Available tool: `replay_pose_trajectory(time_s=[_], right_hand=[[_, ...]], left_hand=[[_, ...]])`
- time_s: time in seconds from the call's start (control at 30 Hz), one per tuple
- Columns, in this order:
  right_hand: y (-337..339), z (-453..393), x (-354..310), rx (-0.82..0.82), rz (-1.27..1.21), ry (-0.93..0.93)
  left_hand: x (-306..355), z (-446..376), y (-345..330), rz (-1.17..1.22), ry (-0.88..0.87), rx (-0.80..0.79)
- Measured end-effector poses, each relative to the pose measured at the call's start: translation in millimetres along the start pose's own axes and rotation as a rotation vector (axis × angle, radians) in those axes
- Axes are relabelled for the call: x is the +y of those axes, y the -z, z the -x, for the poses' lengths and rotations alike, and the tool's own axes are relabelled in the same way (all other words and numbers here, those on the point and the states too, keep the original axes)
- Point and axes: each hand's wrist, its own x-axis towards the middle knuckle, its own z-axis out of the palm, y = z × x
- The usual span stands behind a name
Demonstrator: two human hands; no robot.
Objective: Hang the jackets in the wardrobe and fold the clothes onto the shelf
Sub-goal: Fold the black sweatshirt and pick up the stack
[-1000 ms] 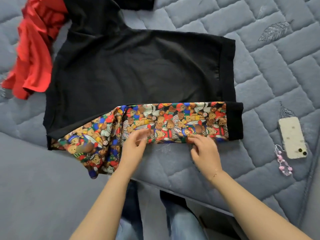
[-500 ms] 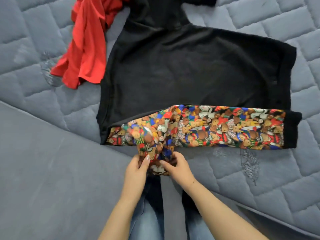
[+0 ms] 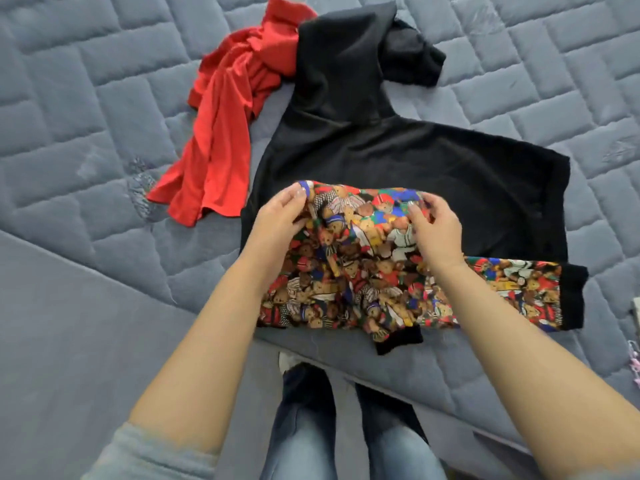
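Observation:
A black garment with a teddy-bear print sleeve lies spread flat on the grey quilted bed. The printed sleeve is folded up over the black body, its black cuff near the bed's front edge. My left hand pinches the folded sleeve's upper left corner. My right hand pinches its upper right part. A second printed strip with a black cuff runs along the garment's lower right edge.
A crumpled red garment lies to the left of the black one, touching it. A phone with a bead charm peeks in at the right edge. My legs in jeans stand against the bed's front edge.
Both hands took the hanging printed sleeve from the bed's front edge and carried it up over the black body. The view shifted, so the clothes sit lower and more to the right.

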Motion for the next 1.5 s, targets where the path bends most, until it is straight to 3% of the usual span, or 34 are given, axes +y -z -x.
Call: replay_pose_trajectory(time_s=[0.13, 0.23, 0.3, 0.37, 0.43, 0.47, 0.6, 0.67, 0.73, 0.8, 0.87, 0.97, 1.07, 1.13, 1.23, 1.33, 1.43, 1.5], right_hand=[[-15.0, -8.0, -0.5, -0.053, 0.211, 0.081], [-26.8, 45.0, 26.8, -0.119, -0.008, -0.043], [-37.5, 84.9, 50.8, -0.253, -0.26, -0.356], [-49.5, 119.3, 74.9, -0.387, -0.58, -0.857], [-57.3, 147.7, 96.9, -0.408, -0.923, -1.281], [-60.0, 159.0, 105.8, -0.366, -1.05, -1.378], [-62.6, 169.1, 116.4, -0.163, -1.359, -1.313], [-61.4, 155.5, 109.6, -0.1, -1.45, -1.255], [-58.6, 140.3, 102.5, -0.039, -1.463, -1.223], [-55.3, 129.5, 99.1, -0.001, -1.403, -1.202], [-52.3, 126.6, 99.5, 0.017, -1.194, -1.166], [-43.4, 131.1, 106.5, 0.079, -0.779, -1.038], [-22.8, 137.1, 112.4, 0.116, -0.679, -0.954], [-4.3, 134.4, 114.6, 0.138, -0.736, -0.931], [33.6, 109.5, 115.3, 0.115, -1.084, -0.853], [84.1, 72.7, 118.2, 0.081, -1.359, -0.724], [136.1, 38.3, 138.0, 0.051, -1.51, -0.591], [164.0, 18.5, 159.9, 0.066, -1.482, -0.616]], left_hand=[[-41.6, 23.8, 38.2, -0.118, -0.065, 0.115], [-105.3, 62.7, 59.7, -0.366, 0.107, 0.31], [-138.3, 81.8, 64.0, -0.427, 0.212, 0.356], [-158.6, 86.2, 63.4, -0.477, 0.231, 0.436], [-162.9, 78.6, 61.8, -0.629, 0.182, 0.516], [-159.5, 73.0, 58.9, -0.708, 0.147, 0.525], [-122.0, 52.7, 44.0, -0.686, -0.222, 0.4], [-108.3, 41.6, 47.7, -0.787, -0.361, 0.372], [-113.0, 35.7, 62.1, -0.932, -0.279, 0.379], [-129.5, 38.6, 77.4, -0.979, -0.012, 0.389], [-139.3, 46.0, 79.7, -0.981, 0.147, 0.393], [-137.9, 49.2, 62.4, -1.081, 0.019, 0.539], [-127.5, 52.8, 24.4, -0.841, -0.117, 0.532], [-123.4, 56.1, -8.5, -0.532, 0.034, 0.392], [-115.3, 52.5, -53.8, 0.113, 0.37, 0.188], [-103.6, 43.3, -83.3, 0.581, 0.454, 0.157], [-98.9, 34.9, -102.3, 0.789, 0.402, 0.172], [-98.7, 32.1, -114.8, 0.836, 0.4, 0.129]])
